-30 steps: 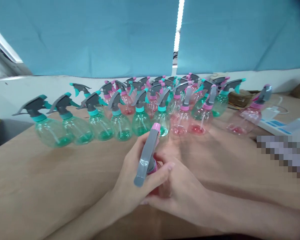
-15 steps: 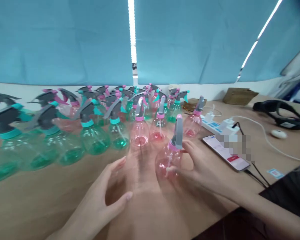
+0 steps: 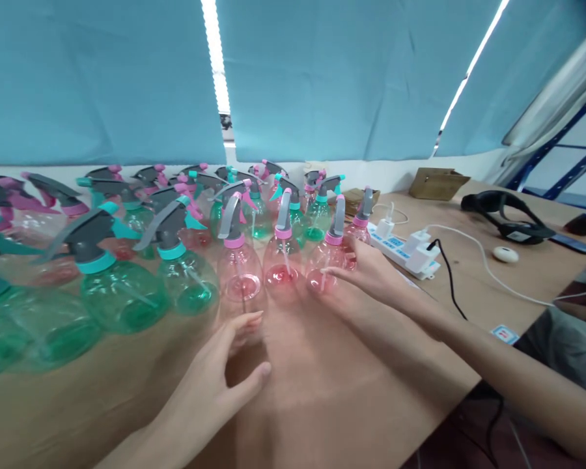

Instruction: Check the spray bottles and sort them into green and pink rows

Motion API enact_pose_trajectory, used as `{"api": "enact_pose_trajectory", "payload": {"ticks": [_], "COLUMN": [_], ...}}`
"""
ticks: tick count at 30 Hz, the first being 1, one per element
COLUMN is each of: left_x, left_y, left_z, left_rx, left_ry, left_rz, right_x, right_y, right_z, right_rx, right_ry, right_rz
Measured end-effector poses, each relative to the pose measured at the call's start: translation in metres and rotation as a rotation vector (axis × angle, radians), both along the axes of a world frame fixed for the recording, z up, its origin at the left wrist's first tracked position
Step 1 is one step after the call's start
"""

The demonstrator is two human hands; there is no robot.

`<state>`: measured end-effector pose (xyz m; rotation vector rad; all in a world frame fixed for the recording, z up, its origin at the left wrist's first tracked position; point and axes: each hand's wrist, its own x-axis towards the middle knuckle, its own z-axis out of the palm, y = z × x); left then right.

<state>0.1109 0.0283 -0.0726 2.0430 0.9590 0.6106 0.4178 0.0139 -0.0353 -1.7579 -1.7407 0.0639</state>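
Note:
My right hand (image 3: 364, 264) is closed round the lower body of a clear pink spray bottle (image 3: 323, 260) with a grey trigger head and pink collar. That bottle stands upright at the right end of the front row, beside another pink spray bottle (image 3: 282, 255). A third pink bottle (image 3: 241, 270) stands to their left, and one more (image 3: 360, 225) is partly hidden behind my right hand. My left hand (image 3: 219, 371) is over the table in front of the row, thumb and fingers apart, holding nothing. Green spray bottles (image 3: 188, 280) with turquoise collars continue the row leftward.
Several more spray bottles (image 3: 256, 208) crowd behind the front row. To the right are a white power strip (image 3: 395, 244) with chargers and cables, a white oval object (image 3: 506, 254), a black headset (image 3: 508, 218) and a brown paper bag (image 3: 439, 184). A blue curtain (image 3: 322, 78) hangs behind.
My right hand has moved the pink spray bottle forward into line beside the other pink ones. The view has shifted rightward. My left hand stays open, and my right arm now covers most of the phone.

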Motion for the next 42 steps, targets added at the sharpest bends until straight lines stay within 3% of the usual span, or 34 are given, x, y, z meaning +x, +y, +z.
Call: {"api": "enact_pose_trajectory", "payload": {"ticks": [15,21,26,31,35,42], "left_x": [0.030,0.034,0.038,0.044,0.050,0.062], "left_y": [0.015,0.016,0.015,0.013,0.011,0.011], "left_z": [0.009,0.013,0.016,0.015,0.015,0.015], "left_rx": [-0.076,-0.077,-0.075,-0.089,-0.068,-0.052], "left_ry": [-0.009,-0.034,-0.052,-0.058,-0.095,-0.159], "left_rz": [-0.015,0.002,0.008,0.021,-0.011,-0.075], "right_x": [0.009,0.005,0.004,0.027,0.053,0.066], "right_y": [0.034,0.032,0.013,-0.009,-0.007,0.027], "right_z": [-0.006,-0.006,0.001,0.003,-0.003,-0.003], "right_rx": [0.033,0.019,0.020,0.045,0.108,0.132], "right_ry": [-0.055,-0.010,0.035,0.117,0.162,0.335], "right_rz": [-0.034,-0.056,-0.108,-0.251,-0.414,-0.319]}}
